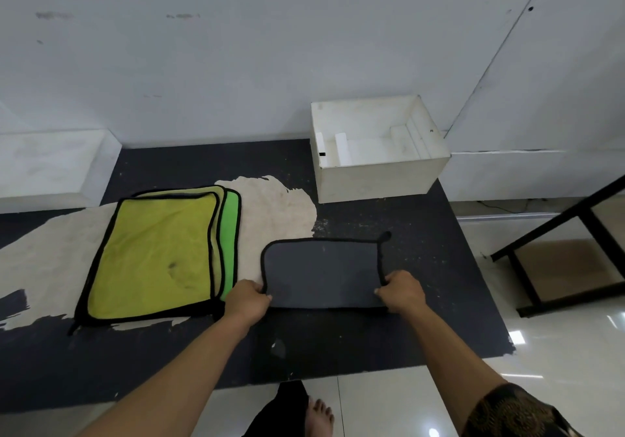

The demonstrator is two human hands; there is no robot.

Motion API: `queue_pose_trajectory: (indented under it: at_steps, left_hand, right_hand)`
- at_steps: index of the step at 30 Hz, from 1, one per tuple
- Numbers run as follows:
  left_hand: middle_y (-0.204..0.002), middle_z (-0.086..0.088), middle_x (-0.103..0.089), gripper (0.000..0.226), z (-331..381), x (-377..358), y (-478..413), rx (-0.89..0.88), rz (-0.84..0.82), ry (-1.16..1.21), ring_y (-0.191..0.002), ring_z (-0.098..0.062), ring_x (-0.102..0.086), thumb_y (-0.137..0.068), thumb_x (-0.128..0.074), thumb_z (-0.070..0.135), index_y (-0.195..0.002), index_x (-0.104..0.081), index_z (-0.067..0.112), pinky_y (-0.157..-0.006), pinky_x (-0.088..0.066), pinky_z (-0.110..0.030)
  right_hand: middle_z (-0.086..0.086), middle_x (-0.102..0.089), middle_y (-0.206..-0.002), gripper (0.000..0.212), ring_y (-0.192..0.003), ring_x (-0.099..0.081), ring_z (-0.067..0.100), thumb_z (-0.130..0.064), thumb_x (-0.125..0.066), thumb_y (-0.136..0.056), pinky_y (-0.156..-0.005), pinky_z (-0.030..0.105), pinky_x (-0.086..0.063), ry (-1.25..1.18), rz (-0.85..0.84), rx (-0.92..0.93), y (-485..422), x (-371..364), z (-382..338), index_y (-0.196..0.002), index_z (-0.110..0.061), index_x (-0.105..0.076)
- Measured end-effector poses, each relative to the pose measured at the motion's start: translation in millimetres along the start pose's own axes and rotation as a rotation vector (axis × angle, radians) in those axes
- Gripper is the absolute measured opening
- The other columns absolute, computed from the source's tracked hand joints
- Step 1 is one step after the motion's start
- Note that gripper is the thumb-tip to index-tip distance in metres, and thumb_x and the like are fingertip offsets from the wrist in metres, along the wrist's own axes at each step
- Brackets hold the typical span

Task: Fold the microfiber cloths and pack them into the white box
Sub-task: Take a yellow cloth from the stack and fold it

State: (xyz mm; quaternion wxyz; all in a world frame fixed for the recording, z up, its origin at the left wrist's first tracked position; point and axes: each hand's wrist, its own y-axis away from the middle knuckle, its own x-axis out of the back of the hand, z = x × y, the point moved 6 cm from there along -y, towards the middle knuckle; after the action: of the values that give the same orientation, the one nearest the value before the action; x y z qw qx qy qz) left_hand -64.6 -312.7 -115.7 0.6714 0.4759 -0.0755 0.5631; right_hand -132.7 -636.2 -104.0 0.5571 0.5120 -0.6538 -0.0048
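A bare foot [319,416] and a dark patterned sleeve [514,409] are seen closest to the camera, at 6 and 5 o'clock, above pale glossy floor tiles [422,399]. Two bare forearms are stretched forward over a dark, worn work surface [372,335], from which the coating has peeled in a large beige patch towards 9 o'clock.

Just below the middle of the view, a dark grey rectangular microfiber cloth [321,274] is laid flat on that surface. It is edged in black stitching along its far, left and right sides, its corners are rounded, and a small black loop stands out at its far right corner. Its near edge shows no trim and looks like a fold line.

The near left corner of the cloth is pinched by the left hand [248,301], fingers curled round the edge. The near right corner is gripped in the same way by the right hand [404,293].

At 9 o'clock from the grey cloth, just beside the left hand, a stack of yellow-green microfiber cloths with black edging [152,257] is spread flat, with a brighter green cloth [230,230] showing along the stack's right side.

At 1 o'clock from the grey cloth, well apart from it, the open white rectangular box [378,179] is set against the white wall [236,47]; white inserts are seen inside. A black metal frame [558,233] stands at 3 o'clock.
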Motion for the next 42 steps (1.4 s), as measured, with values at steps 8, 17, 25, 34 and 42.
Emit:
queue_pose_trajectory:
  at_steps: [8,17,25,34,42]
  left_hand:
    - [-0.080,-0.006,-0.071,0.025,-3,-17,15,0.006,-0.027,0.064,-0.080,-0.024,-0.066,-0.082,-0.073,0.033,-0.076,-0.070,0.009,-0.076,-0.055,-0.034]
    - [-0.083,-0.011,-0.070,0.014,5,-13,8,-0.022,-0.016,0.009,-0.080,-0.025,-0.065,-0.081,-0.071,0.015,-0.081,-0.072,0.001,-0.068,-0.048,-0.029]
    - [-0.071,-0.007,-0.066,0.024,-12,-12,8,-0.006,0.000,-0.006,-0.069,-0.019,-0.061,-0.082,-0.073,0.021,-0.065,-0.065,0.006,-0.055,-0.042,-0.025]
    - [-0.100,-0.006,-0.063,0.020,23,7,24,-0.225,0.277,-0.112,-0.084,-0.019,-0.059,-0.080,-0.073,0.016,-0.096,-0.062,0.012,-0.073,-0.046,-0.030]
    - [-0.099,0.007,-0.069,0.031,90,-50,27,-0.284,-0.121,0.111,-0.089,-0.010,-0.066,-0.086,-0.067,0.042,-0.109,-0.067,0.021,-0.086,-0.051,-0.027]
  right_hand:
    - [0.013,-0.062,-0.112,0.033,-0.100,-0.060,0.031,-0.016,-0.061,-0.087,-0.073,0.032,-0.043,-0.005,0.053,-0.005,22,3,24,-0.118,-0.011,-0.052]
    - [0.016,-0.061,-0.111,0.040,-0.097,-0.060,0.031,-0.007,-0.058,-0.087,-0.072,0.033,-0.044,-0.046,0.094,0.015,33,3,20,-0.125,-0.009,-0.045]
    - [0.014,-0.062,-0.111,0.037,-0.093,-0.058,0.029,-0.018,-0.063,-0.089,-0.074,0.033,-0.046,-0.067,0.110,0.000,32,-2,19,-0.121,-0.008,-0.046]
    - [0.007,-0.066,-0.096,0.018,-0.084,-0.062,0.022,-0.026,-0.064,-0.088,-0.067,0.030,-0.046,0.024,0.087,0.000,28,-5,19,-0.097,-0.011,-0.062]
    - [-0.003,-0.063,-0.087,0.008,-0.075,-0.059,0.009,-0.019,-0.062,-0.088,-0.059,0.023,-0.046,-0.241,0.219,0.178,43,0,-15,-0.092,-0.022,-0.056]
